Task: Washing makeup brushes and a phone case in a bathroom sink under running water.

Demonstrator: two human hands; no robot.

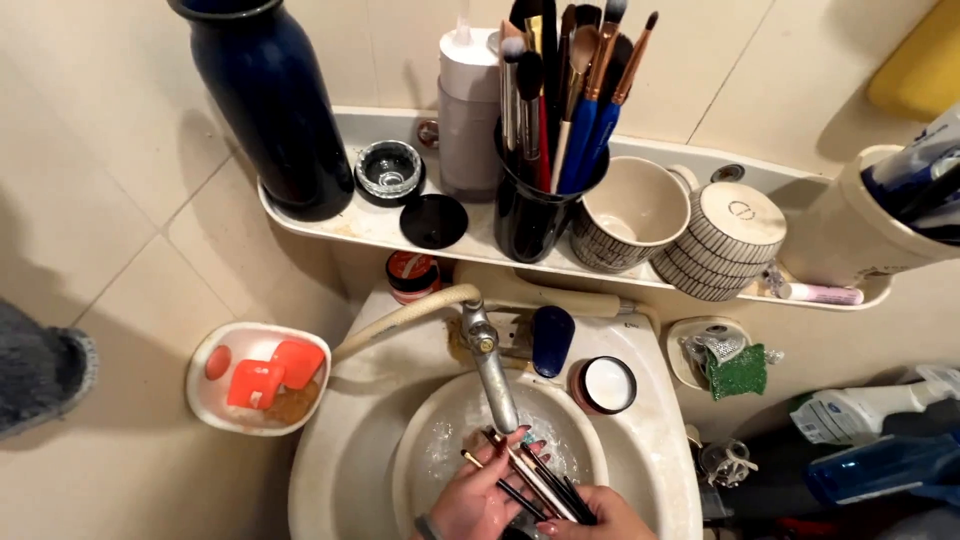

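Both hands are seen at the bottom edge, over the round white ceramic basin (pixel 440 440). Left hand (pixel 478 500) is cupped palm-up, fingers (pixel 520 440) curled loosely under a bundle of thin makeup brushes with dark and metallic handles (pixel 530 478). Right hand (pixel 598 512) is closed around the lower end of the same bundle; its fingertips are cut off by the frame edge, so the exact grip cannot be told. Bundle is held just below the spout of the worn metal tap (pixel 492 365), inside the basin, tilted with one end toward the tap.

Handling, as judged: brushes are light, stiff in the handle, soft at the bristles. Wet handles are likely slippery and can fan apart or slide out. Best held around the handles mid-length, bundled, bristles left free.

Around it: a black cup packed with upright brushes (pixel 535 215), a patterned cream mug (pixel 625 215) and a tall dark blue bottle (pixel 270 100) are carried on the white wall shelf (pixel 300 225) above the basin. A small white dish with orange pieces (pixel 255 378) is mounted on the wall to the left. A green scrub pad (pixel 738 370) is sat to the right.
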